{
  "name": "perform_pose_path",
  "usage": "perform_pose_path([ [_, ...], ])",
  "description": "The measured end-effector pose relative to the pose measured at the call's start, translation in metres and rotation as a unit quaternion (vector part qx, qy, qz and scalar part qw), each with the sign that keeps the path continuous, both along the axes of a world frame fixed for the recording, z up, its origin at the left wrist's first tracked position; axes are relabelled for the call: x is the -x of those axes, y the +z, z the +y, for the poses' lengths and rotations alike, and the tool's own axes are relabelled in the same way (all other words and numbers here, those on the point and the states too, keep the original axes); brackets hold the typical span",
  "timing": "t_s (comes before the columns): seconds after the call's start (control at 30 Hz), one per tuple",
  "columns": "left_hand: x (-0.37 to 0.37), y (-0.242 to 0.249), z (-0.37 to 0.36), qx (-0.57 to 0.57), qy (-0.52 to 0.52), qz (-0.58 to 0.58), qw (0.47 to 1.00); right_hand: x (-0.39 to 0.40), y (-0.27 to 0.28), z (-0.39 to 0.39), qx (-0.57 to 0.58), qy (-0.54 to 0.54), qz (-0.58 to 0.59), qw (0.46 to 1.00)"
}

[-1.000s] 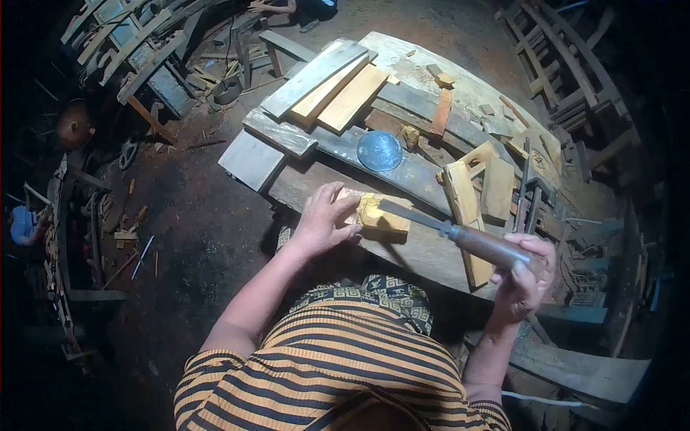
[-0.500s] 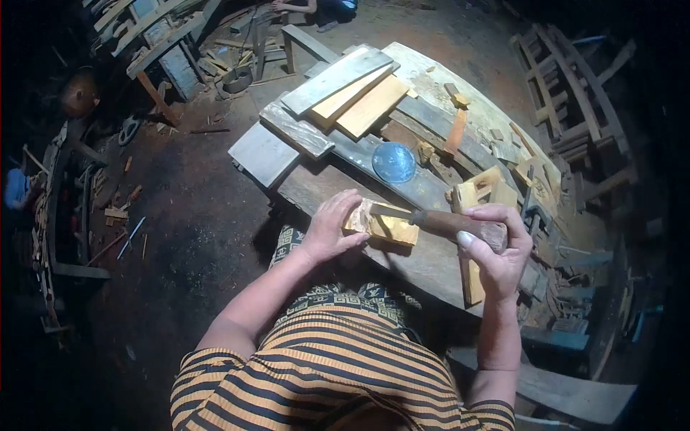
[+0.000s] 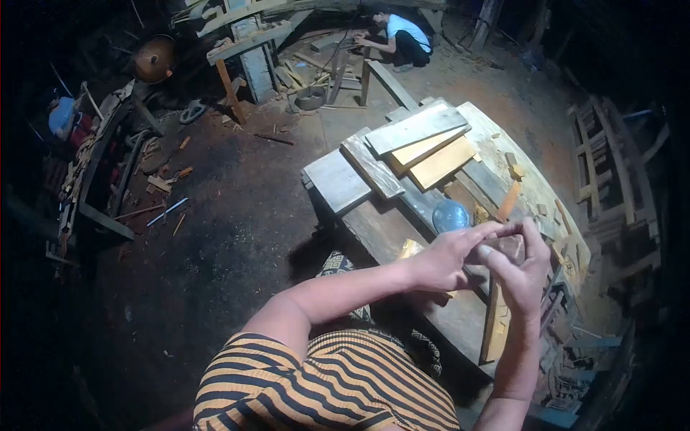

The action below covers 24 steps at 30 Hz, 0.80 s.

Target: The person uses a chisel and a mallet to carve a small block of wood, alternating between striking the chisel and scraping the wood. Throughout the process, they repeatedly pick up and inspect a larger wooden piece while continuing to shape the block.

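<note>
My right hand (image 3: 528,262) is closed around the thick wooden handle of a chisel (image 3: 509,248), and the handle's butt shows between thumb and fingers. My left hand (image 3: 449,258) has its fingers curled over the same handle, touching my right hand. The chisel's blade is hidden behind my hands. A yellowish wood block (image 3: 411,248) lies on the bench plank below my left wrist, mostly covered by my forearm. Near my right wrist rests another pale wood piece (image 3: 496,327). Just beyond my left hand is a bluish round dish-like object (image 3: 451,215).
Several boards (image 3: 442,159) are stacked at the bench's far left. Small offcuts (image 3: 516,169) lie on a pale slab. A person (image 3: 406,43) crouches on the floor beyond. Wooden racks (image 3: 611,165) stand at right, and scraps (image 3: 167,212) litter the floor at left.
My left hand has left the wood block and moved right to the chisel handle. The chisel has come away from the block. My view has shifted left and up, bringing the crouching person into view.
</note>
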<state>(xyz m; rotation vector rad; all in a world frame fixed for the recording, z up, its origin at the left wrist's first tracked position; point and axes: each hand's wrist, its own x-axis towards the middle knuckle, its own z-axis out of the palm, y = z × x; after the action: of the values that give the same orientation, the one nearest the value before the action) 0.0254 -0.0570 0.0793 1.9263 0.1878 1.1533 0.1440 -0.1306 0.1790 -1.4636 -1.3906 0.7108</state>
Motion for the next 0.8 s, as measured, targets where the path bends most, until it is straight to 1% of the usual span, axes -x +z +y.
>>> perform_pose_path([
  [0.03, -0.012, -0.011, 0.003, 0.035, 0.001, -0.007, 0.999, -0.007, -0.006, -0.004, -0.028, 0.028, -0.042, 0.998],
  [0.1, -0.02, -0.013, 0.001, 0.041, 0.005, -0.051, 0.998, -0.016, -0.019, -0.021, -0.055, 0.038, 0.038, 0.997],
  [0.13, -0.02, -0.012, 0.0, 0.064, -0.004, -0.049, 0.997, -0.03, -0.036, -0.031, -0.042, 0.025, 0.072, 0.996],
  [0.17, -0.02, -0.014, 0.0, 0.066, -0.002, -0.051, 0.997, -0.041, -0.053, -0.043, -0.05, -0.01, 0.056, 0.997],
  [0.2, -0.018, -0.016, 0.001, 0.063, -0.001, -0.05, 0.997, -0.055, -0.068, -0.059, -0.009, -0.071, -0.017, 0.997],
  [0.23, -0.017, -0.018, 0.002, 0.061, -0.002, -0.048, 0.997, -0.068, -0.088, -0.074, 0.055, -0.142, -0.108, 0.982],
  [0.27, -0.016, -0.019, 0.003, 0.054, 0.005, -0.057, 0.997, -0.089, -0.119, -0.09, 0.075, -0.169, -0.225, 0.957],
  [0.3, -0.017, -0.019, 0.003, 0.054, -0.002, -0.058, 0.997, -0.097, -0.141, -0.107, 0.112, -0.202, -0.351, 0.907],
  [0.37, -0.021, -0.02, 0.003, 0.079, -0.015, -0.101, 0.992, -0.1, -0.171, -0.131, 0.192, -0.221, -0.343, 0.892],
  [0.4, -0.02, -0.02, 0.004, 0.111, -0.034, -0.055, 0.992, -0.1, -0.18, -0.135, 0.194, -0.226, -0.35, 0.888],
  [0.43, -0.02, -0.021, 0.004, 0.109, -0.042, -0.054, 0.992, -0.096, -0.186, -0.138, 0.195, -0.23, -0.356, 0.884],
  [0.47, -0.021, -0.022, 0.004, 0.08, -0.022, -0.045, 0.996, -0.092, -0.19, -0.138, 0.183, -0.251, -0.374, 0.874],
  [0.53, -0.024, -0.022, 0.002, 0.019, 0.007, -0.015, 1.0, -0.098, -0.202, -0.137, 0.191, -0.278, -0.359, 0.87],
  [0.63, -0.03, -0.024, 0.0, -0.007, 0.008, -0.039, 0.999, -0.108, -0.212, -0.139, 0.182, -0.313, -0.348, 0.865],
  [0.67, -0.029, -0.025, -0.002, -0.02, 0.03, -0.031, 0.999, -0.107, -0.208, -0.139, 0.205, -0.321, -0.331, 0.863],
  [0.7, -0.029, -0.026, -0.003, -0.035, 0.056, -0.023, 0.998, -0.11, -0.211, -0.146, 0.204, -0.339, -0.323, 0.859],
  [0.73, -0.029, -0.026, -0.004, -0.042, 0.043, -0.025, 0.998, -0.116, -0.216, -0.149, 0.181, -0.314, -0.228, 0.904],
  [0.77, -0.027, -0.027, -0.004, 0.024, 0.013, 0.004, 1.0, -0.12, -0.218, -0.152, 0.153, -0.279, -0.132, 0.939],
  [0.8, -0.027, -0.026, -0.002, 0.09, -0.012, 0.033, 0.995, -0.123, -0.219, -0.155, 0.11, -0.277, -0.11, 0.948],
])
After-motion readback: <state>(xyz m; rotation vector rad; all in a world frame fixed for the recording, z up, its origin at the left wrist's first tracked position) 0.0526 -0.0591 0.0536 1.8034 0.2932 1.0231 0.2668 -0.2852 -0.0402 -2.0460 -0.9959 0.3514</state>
